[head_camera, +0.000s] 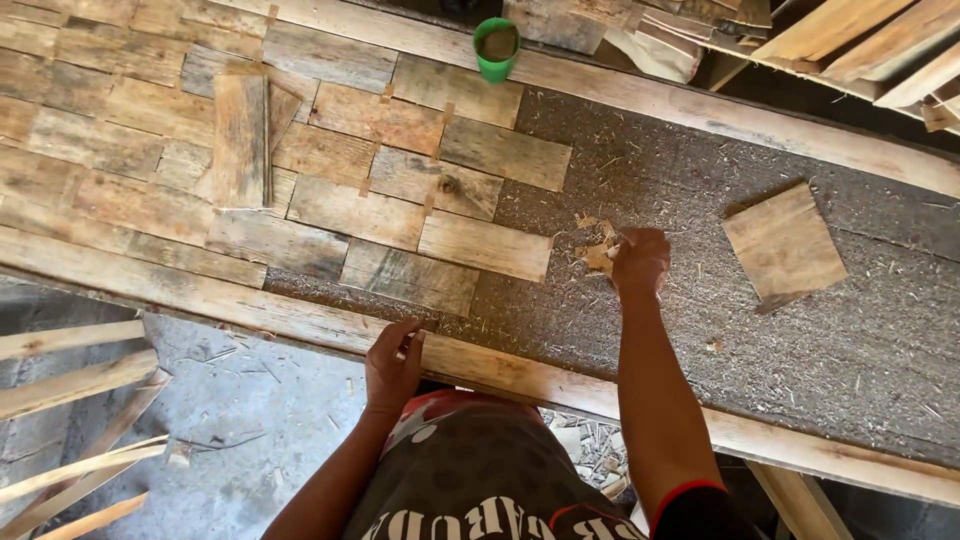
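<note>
Right hand (640, 262) is pinching wood chips (597, 248) lying just left of it; left hand (393, 362) is gripping the near frame rail (250, 305), farther off.

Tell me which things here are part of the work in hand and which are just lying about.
In use: right hand on small wood chips; left hand gripping the frame rail; laid plank pieces on the board.

Lying about: loose square plank, green cup, offcut slats on the floor.

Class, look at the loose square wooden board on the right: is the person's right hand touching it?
Apart. The head view shows bare chipboard surface between the right hand, which is at small wood scraps, and the square board.
</note>
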